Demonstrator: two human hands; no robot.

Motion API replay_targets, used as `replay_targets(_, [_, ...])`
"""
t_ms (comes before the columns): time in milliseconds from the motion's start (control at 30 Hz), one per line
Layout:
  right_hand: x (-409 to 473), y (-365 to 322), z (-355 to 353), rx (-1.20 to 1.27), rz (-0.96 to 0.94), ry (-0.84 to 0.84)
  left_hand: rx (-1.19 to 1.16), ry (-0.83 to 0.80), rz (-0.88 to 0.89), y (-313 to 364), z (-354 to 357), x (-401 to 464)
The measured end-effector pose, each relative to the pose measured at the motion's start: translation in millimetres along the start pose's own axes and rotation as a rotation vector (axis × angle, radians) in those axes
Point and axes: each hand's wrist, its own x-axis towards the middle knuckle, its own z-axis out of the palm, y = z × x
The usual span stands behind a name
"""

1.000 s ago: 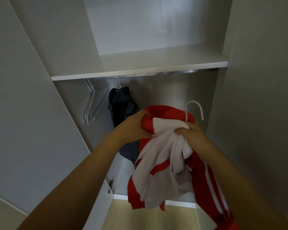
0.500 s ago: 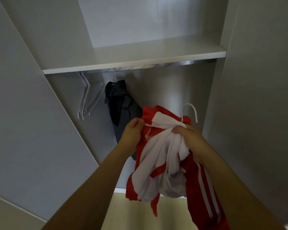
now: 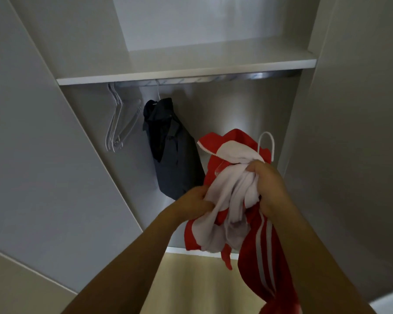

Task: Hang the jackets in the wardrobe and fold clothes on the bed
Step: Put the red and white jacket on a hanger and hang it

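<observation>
Head view: left hand point(image 3: 196, 203) and right hand point(image 3: 267, 185) both grip the red-and-white jacket point(image 3: 233, 200) on its white hanger point(image 3: 268, 141). At ten o'clock from it, a dark jacket point(image 3: 173, 150) hangs from the rail point(image 3: 213, 78).

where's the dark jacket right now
The dark jacket hangs on the rail left of centre, between the empty hangers and the red jacket.
</observation>
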Motion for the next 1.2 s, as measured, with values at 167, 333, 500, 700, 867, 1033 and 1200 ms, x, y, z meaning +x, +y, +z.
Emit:
replay_targets(167, [-1,-2,-8,0.094,0.013,0.07,-0.249,0.227,-0.115,-35,-1,0])
replay_targets(333, [-3,4,-14,0.129,-0.002,0.126,-0.992,0.42,-0.046,-11,-21,-9])
replay_targets(500, [-8,18,-10,0.036,-0.029,0.203,-0.817,0.26,-0.078,63,-41,-5])
replay_targets(700, [-22,34,-5,-0.058,-0.125,0.102,-0.22,0.404,0.145,99,-38,14])
replay_targets(867, [-19,40,-34,-0.095,-0.104,0.095,0.824,0.669,0.562,86,-51,3])
replay_targets(1033, [-17,27,-42,-0.222,-0.209,0.056,1.171,0.459,0.926,82,-69,-14])
replay_targets(1200, [-20,28,-14,-0.409,-0.348,-0.151,0.887,0.4,0.946,101,-57,-26])
